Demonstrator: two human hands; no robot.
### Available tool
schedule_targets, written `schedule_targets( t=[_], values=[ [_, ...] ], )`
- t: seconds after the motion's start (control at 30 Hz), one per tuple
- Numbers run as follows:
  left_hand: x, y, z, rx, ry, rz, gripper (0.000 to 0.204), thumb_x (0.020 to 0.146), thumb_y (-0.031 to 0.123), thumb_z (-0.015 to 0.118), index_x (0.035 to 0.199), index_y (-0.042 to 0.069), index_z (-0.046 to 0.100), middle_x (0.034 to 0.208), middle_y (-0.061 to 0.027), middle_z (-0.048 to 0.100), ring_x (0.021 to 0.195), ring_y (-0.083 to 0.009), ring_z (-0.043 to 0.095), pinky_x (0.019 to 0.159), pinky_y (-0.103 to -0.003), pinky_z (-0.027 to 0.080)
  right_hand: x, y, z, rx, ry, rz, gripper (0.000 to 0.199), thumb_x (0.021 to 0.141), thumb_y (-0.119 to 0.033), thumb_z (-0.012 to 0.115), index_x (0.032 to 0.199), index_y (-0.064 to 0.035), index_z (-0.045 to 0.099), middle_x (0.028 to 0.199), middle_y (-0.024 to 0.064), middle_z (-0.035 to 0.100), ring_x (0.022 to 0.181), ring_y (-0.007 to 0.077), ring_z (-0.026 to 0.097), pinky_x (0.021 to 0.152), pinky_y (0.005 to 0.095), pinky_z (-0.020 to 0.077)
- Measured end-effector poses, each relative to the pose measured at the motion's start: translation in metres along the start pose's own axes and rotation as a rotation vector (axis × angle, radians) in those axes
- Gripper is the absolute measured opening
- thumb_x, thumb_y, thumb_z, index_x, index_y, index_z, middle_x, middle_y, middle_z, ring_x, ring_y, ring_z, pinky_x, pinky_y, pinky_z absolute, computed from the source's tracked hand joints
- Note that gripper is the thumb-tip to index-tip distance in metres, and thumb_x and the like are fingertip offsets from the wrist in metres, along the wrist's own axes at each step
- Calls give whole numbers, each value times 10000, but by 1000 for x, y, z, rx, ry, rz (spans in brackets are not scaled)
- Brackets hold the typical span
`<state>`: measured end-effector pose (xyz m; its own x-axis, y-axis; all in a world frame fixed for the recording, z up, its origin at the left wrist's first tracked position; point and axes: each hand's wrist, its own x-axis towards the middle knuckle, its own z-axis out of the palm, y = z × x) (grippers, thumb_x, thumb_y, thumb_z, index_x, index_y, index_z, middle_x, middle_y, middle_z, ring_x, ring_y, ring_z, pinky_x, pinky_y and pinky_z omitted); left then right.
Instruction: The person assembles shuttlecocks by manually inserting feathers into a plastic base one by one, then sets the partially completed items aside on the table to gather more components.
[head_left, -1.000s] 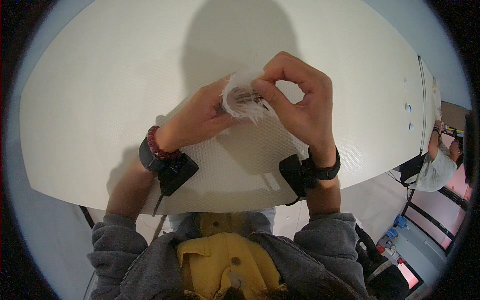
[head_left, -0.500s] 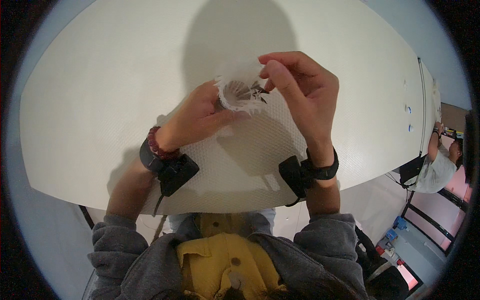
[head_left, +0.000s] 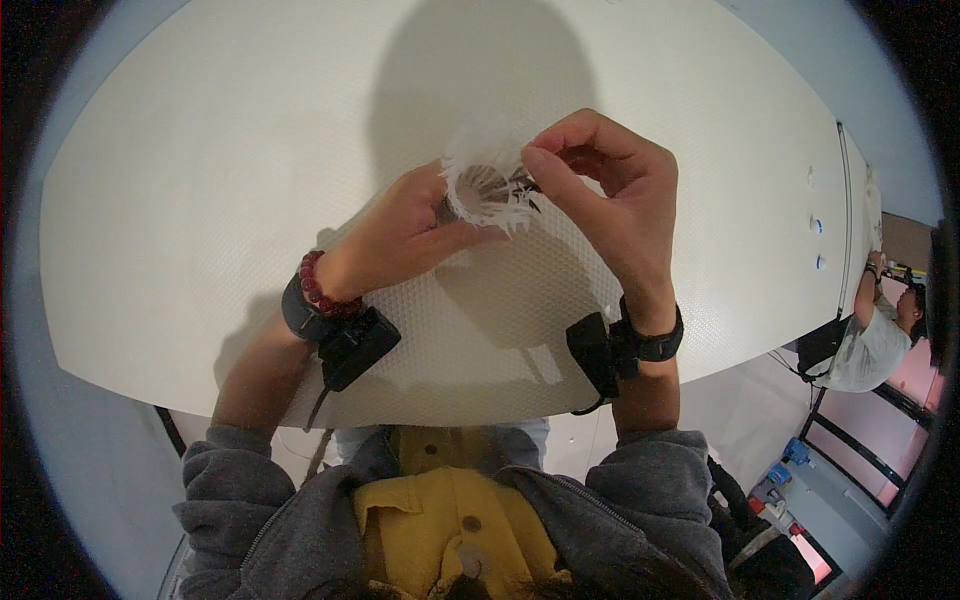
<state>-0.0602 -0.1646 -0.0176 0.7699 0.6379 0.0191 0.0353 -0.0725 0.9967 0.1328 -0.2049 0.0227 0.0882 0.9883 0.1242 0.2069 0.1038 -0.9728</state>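
Observation:
Over the table, my left hand [head_left: 405, 220] is wrapped round a hollow, round white thing with a frayed, feathery rim [head_left: 490, 200]; its open end faces up, and I cannot make out its exact kind. Some thin dark pieces [head_left: 533, 188] stick out at its right side. My right hand [head_left: 615, 190] is at that side, thumb and forefinger brought together in a pinch by the feathery rim. What lies between those fingertips is too small to tell.
The large white table [head_left: 200, 200] has a fine textured surface. Small white and blue round items [head_left: 818, 225] lie near its right edge. Beyond them sits another person [head_left: 868, 350] in a white top. Black devices [head_left: 358, 348] are strapped to both my wrists.
My right thumb and forefinger have closed from slightly apart into a pinch beside the rim. The white feathery thing and my left hand have shifted slightly right.

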Motion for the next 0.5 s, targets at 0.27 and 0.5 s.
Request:
schedule_targets(
  t=[0.27, 0.5],
  values=[
    [0, 1, -2, 133, -4, 41, 366, 838, 193, 657, 1134, 22, 527, 978, -105, 634, 858, -183, 622, 738, -306, 506, 0, 2, 2, -60, -68, -133, 75, 751, -48, 670, 805, -5, 640, 764, 48, 645, 722, 113, 634, 692, 249, 521],
    [0, 1, -2, 61, -19, -7, 427, 845, 197, 651, 1204, 31, 492, 1017, -86, 613, 878, -177, 609, 759, -298, 498, -1, 1, 8, 7, -35, -59, 82, 797, -68, 671, 843, -7, 643, 770, 38, 631, 704, 91, 609, 677, 235, 513]
  ],
)
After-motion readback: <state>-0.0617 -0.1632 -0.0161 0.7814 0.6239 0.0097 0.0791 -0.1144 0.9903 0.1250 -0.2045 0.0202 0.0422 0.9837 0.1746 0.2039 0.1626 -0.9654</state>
